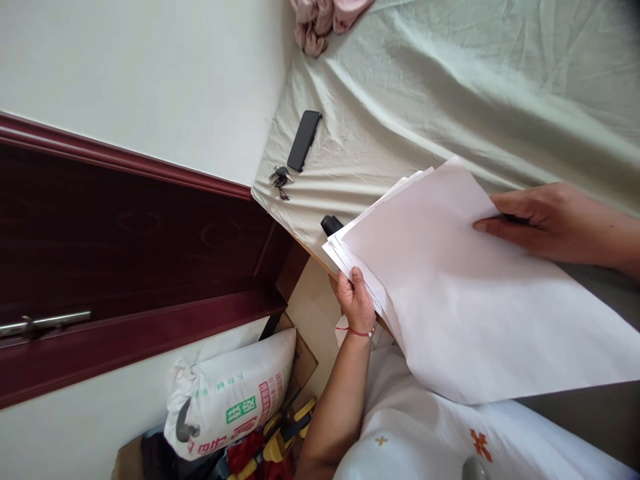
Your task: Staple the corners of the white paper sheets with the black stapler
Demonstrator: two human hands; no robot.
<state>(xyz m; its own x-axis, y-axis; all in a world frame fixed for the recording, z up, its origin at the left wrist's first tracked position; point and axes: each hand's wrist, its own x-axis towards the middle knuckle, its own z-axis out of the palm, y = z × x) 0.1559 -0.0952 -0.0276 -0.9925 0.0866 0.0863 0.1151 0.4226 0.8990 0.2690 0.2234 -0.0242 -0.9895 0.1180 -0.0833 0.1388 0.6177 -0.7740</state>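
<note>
A large white sheet of paper (465, 287) spreads across the front of the view, with several more sheets beneath it. My left hand (356, 297), with a red string bracelet at the wrist, grips the stack of papers (357, 270) at its near left edge, thumb on top. On the far right edge, my right hand (530, 220) pinches the top sheet between thumb and fingers. A black object (331, 225) pokes out from behind the stack's left corner; the rest of it is hidden.
A pale green sheet (380, 133) covers the bed-like surface. On it lie a black phone-like slab (304, 141), a bunch of keys (281, 177) and pink cloth (325, 20). A dark red door (125, 220) is at left. Below stands a white printed sack (230, 393).
</note>
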